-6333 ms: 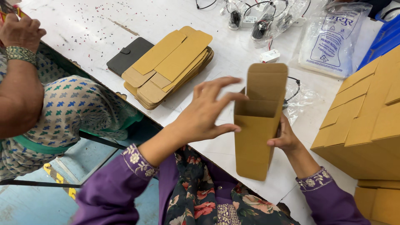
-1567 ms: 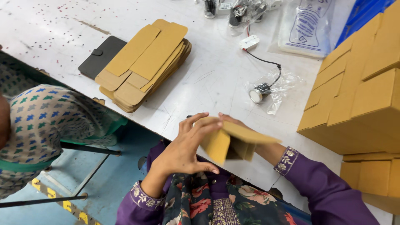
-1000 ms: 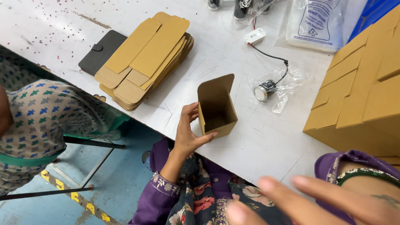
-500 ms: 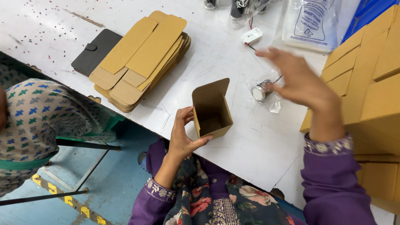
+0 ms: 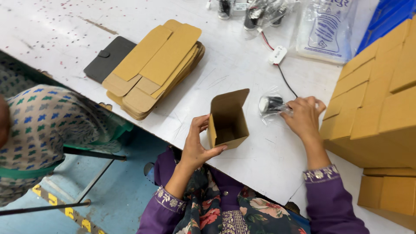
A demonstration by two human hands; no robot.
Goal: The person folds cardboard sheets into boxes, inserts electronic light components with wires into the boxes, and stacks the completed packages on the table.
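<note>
Cardboard, folded into one small open box (image 5: 228,119), is being held near the front edge of the white tabletop (image 5: 242,65) by the left hand (image 5: 197,145). The grip is being closed on the box's left wall, with the thumb on the near bottom edge and the fingers curled at the upper left corner. The box is being kept tilted, its open mouth turned up toward the camera and its long axis running from the near edge away to the raised lid flap at the far side. One small black part in a clear bag (image 5: 272,105) is being pinched by the right hand (image 5: 304,117), just right of the box; a thin black cable (image 5: 287,80) is seen running from it to one white connector (image 5: 277,55). One stack of flat box blanks (image 5: 158,67) is lying to the far left, probably a dozen or so, the edges being too close to count. One dark wallet-like case (image 5: 108,65) is lying beside that stack. Assembled boxes (image 5: 377,99) are being kept stacked at the right.
</note>
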